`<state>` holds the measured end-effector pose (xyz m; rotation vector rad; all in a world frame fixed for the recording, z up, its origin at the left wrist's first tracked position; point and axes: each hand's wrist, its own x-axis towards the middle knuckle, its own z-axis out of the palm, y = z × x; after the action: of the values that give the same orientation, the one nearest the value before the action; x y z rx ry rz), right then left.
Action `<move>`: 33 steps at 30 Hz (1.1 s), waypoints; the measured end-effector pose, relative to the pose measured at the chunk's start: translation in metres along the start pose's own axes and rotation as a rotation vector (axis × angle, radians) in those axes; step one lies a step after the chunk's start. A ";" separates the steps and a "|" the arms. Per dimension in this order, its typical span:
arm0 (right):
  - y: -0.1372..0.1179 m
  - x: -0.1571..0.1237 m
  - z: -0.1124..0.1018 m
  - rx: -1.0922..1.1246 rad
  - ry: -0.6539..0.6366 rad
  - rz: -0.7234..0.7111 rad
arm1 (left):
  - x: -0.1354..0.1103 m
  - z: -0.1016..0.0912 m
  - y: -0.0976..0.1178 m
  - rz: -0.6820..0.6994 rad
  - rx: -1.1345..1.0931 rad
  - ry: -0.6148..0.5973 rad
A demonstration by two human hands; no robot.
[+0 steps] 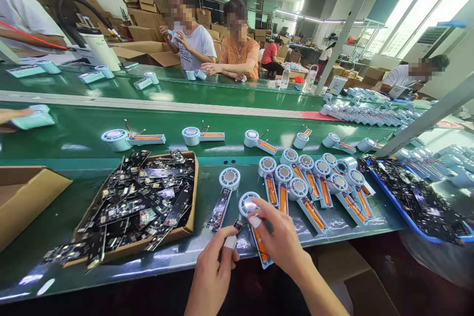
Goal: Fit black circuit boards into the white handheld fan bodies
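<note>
My left hand is closed, its thumb and finger pinching a black circuit board, of which only a short end shows. Just right of it, my right hand has its fingers pinched together over a light-blue fan unit. Whatever those fingertips hold is hidden. White covers sit on fingers of both hands. The fan unit's open handle, with an orange strip inside, lies partly under my right hand. Left of this unit rests another fan unit with a black board laid along its handle.
A cardboard tray heaped with black circuit boards stands at left. Several fan units cluster at right, beside a blue tray of boards. More units line the green conveyor. Co-workers sit across it.
</note>
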<state>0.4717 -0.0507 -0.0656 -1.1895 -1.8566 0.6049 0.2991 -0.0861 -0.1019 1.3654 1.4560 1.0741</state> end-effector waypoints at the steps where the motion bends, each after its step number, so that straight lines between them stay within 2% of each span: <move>1: -0.002 0.002 0.005 0.067 -0.019 0.069 | 0.001 -0.001 0.003 -0.017 -0.004 -0.024; 3: -0.006 0.004 0.010 0.138 -0.079 0.171 | 0.001 -0.002 0.006 -0.081 -0.039 -0.038; 4: -0.007 0.004 0.010 0.134 -0.109 0.171 | 0.000 -0.002 0.006 -0.117 -0.067 -0.033; 7: -0.008 0.002 0.004 0.067 -0.200 0.016 | -0.002 -0.001 0.005 -0.176 -0.134 -0.036; 10: -0.006 0.000 -0.003 0.003 -0.237 -0.107 | -0.002 -0.001 0.009 -0.150 -0.124 -0.055; 15: -0.006 -0.005 -0.002 -0.078 -0.248 -0.124 | 0.007 -0.004 0.024 -0.040 -0.057 -0.063; 18: -0.002 -0.008 0.001 -0.095 -0.224 -0.170 | 0.009 -0.004 0.027 -0.054 -0.055 -0.082; 23: 0.004 -0.009 0.003 -0.055 -0.169 -0.163 | 0.004 0.002 0.014 -0.162 -0.119 -0.114; 29: 0.006 -0.004 0.007 -0.104 -0.008 -0.135 | 0.001 0.006 0.009 -0.158 -0.187 0.045; 33: 0.003 -0.004 0.007 -0.208 -0.001 -0.153 | 0.000 0.005 0.011 -0.121 -0.131 0.019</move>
<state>0.4675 -0.0524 -0.0730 -1.1641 -2.0276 0.3341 0.3070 -0.0851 -0.0932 1.1640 1.4369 1.0868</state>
